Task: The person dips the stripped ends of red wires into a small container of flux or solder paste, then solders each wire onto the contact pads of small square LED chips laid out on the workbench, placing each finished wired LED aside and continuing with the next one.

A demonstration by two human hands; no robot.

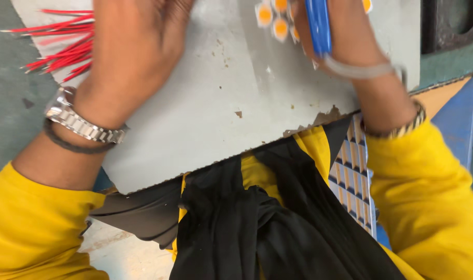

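Clenched around a blue-handled tool (318, 26), the right hand (345, 36) works at the grey board's (221, 114) far edge, beside small orange-centred white pieces (272, 15). Its long axis runs nearly straight away from the person; the tip is cropped, possibly a soldering iron. The left hand (132, 46) presses flat, gripping nothing, beside red wires (60, 44) at the far left corner. A firm steadying press would serve best.

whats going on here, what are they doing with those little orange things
A person in yellow sleeves works at a grey board resting across their lap. The right hand holds a blue-handled tool next to a cluster of small white pieces with orange centres at the board's top edge. The left hand, wearing a metal watch, rests flat on the board beside a bundle of thin red wires.
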